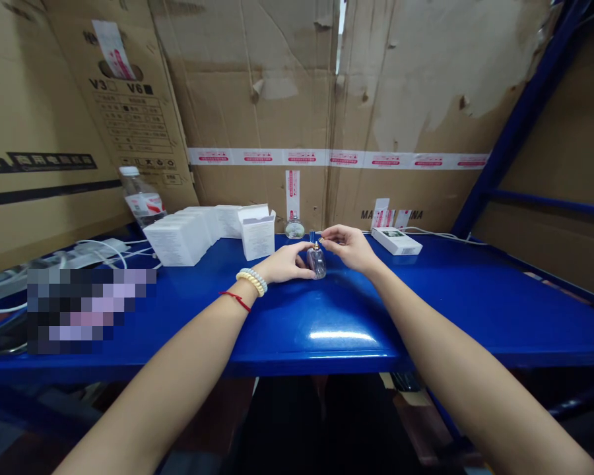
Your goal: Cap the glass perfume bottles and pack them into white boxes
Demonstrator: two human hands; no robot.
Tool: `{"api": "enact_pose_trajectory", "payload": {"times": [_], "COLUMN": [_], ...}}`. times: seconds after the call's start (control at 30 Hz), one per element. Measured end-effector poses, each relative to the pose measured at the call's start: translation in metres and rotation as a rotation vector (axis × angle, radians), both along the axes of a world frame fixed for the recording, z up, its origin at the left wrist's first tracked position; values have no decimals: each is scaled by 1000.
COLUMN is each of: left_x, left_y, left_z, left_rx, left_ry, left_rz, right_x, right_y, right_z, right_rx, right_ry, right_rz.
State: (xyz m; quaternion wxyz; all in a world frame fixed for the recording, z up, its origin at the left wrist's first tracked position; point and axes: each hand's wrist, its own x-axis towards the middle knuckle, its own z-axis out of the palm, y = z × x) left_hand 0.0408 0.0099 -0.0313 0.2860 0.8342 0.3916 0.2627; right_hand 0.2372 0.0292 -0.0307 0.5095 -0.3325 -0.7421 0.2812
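Note:
A small clear glass bottle [317,262] with a gold-coloured neck stands upright on the blue table [277,330]. My left hand [290,264] is wrapped round its left side, thumb low and fingers near the neck. Just right of the bottle's top, my right hand [347,246] pinches something small and gold-coloured, too small to name. Behind the fingers a small blue cap-like piece [311,235] shows. Further back stands a rounded clear bottle [294,228].
An open white box [257,232] and several closed white boxes [178,237] stand at the left, before a water bottle [143,196]. A flat white box [396,241] lies at the right. Cables and a power strip [99,248] are far left. Cardboard [257,119] walls the back.

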Motion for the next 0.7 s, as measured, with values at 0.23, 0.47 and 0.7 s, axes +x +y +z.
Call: {"api": "enact_pose_trajectory", "payload": {"times": [0.23,0.47,0.7], "left_x": [8,8,8], "left_y": [-2,-1,2], "left_z": [0,-1,-2], "left_rx": [145,226,334], "left_ry": [32,55,121], "left_rz": [-1,19,43], "right_x": [1,4,5], "right_y": [-3,-4,-4], "right_z": [2,4,4], "right_rx": [-17,-20,-71], "right_ry": [2,-7,46], "right_rz": [36,62,108]}}
